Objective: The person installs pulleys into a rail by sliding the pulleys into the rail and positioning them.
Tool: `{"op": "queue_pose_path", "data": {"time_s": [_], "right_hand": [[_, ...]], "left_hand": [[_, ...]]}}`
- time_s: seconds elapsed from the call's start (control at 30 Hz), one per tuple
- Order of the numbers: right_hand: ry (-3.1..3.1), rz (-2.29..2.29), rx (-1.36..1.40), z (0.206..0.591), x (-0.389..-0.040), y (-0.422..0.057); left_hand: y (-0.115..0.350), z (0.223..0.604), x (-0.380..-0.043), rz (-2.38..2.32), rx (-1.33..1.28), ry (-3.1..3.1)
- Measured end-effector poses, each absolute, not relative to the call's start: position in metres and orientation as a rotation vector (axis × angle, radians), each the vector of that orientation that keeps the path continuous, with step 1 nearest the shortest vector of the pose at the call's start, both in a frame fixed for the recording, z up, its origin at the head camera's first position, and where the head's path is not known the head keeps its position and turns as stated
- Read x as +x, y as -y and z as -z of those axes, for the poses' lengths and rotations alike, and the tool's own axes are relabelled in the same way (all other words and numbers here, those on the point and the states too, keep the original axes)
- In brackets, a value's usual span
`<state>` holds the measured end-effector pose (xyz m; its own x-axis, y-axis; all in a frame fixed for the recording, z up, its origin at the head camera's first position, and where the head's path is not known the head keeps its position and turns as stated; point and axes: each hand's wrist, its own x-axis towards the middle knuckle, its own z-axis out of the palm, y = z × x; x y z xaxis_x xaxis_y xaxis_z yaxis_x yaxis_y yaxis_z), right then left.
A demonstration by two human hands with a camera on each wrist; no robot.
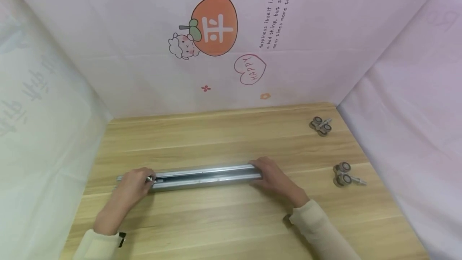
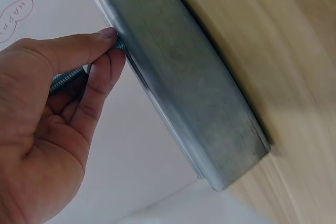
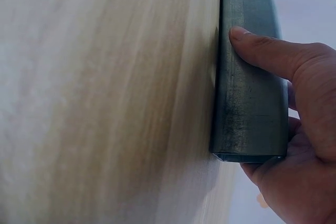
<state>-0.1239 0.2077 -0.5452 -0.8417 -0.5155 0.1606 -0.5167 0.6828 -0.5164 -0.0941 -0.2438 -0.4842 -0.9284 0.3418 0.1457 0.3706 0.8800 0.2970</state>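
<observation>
A silver metal channel rail (image 1: pixel 205 182) lies across the table with its long slot facing up. Near the rail's left end, my left hand (image 1: pixel 133 185) pinches a threaded bolt (image 2: pixel 67 80) between thumb and fingers, right at the slot. Whatever the bolt joins inside the rail is hidden. At the opposite end, my right hand (image 1: pixel 272 177) grips the rail, its thumb (image 3: pixel 262 51) flat along the near side wall and the other fingers on the far side, mostly out of sight in the right wrist view.
Two metal roller trolleys with bolts sit on the right of the wooden table (image 1: pixel 216 224): one trolley (image 1: pixel 317 125) toward the back corner, another trolley (image 1: pixel 341 175) nearer. Printed white cloth (image 1: pixel 144 79) stands behind the table and along both sides.
</observation>
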Motion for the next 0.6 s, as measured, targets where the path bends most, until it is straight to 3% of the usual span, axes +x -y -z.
{"op": "queue_pose_path", "data": {"time_s": [0.6], "right_hand": [[2.895, -0.898, 0.859, 0.544, -0.123, -0.207]], "left_hand": [[0.270, 0.481, -0.091, 0.470, -0.511, 2.972]]}}
